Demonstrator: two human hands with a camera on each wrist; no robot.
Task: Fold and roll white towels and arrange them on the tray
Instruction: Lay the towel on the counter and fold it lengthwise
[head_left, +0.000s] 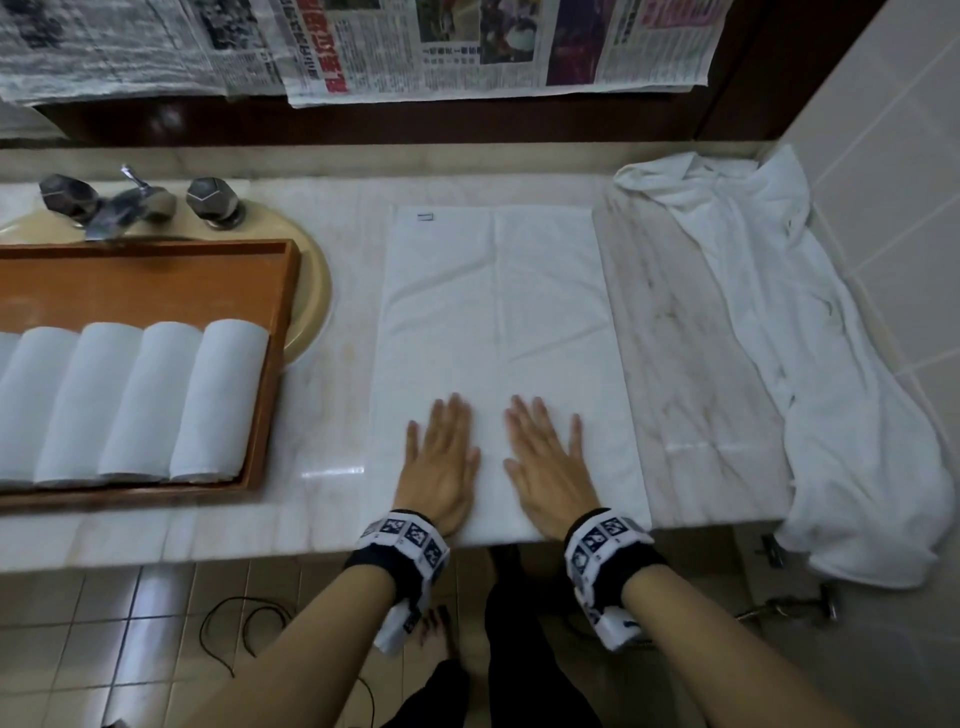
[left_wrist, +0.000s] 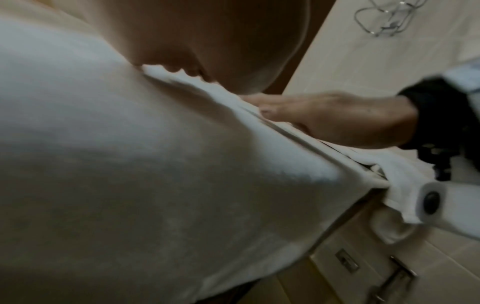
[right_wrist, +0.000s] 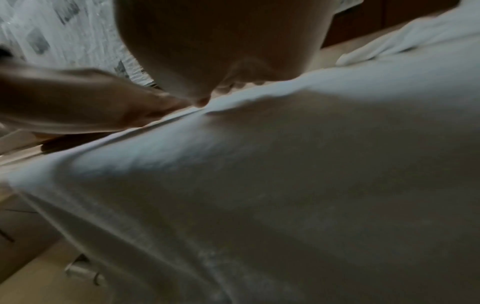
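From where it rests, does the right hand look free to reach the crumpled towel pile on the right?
Probably yes: the right hand lies flat on the folded towel, and only bare counter separates it from the crumpled pile.

White towel (head_left: 498, 312) spread flat on counter; rolled towels (head_left: 135, 400) side by side in wooden tray (head_left: 280, 312).

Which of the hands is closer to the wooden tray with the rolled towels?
Left. The left hand lies nearer the tray; the right hand lies beyond it.
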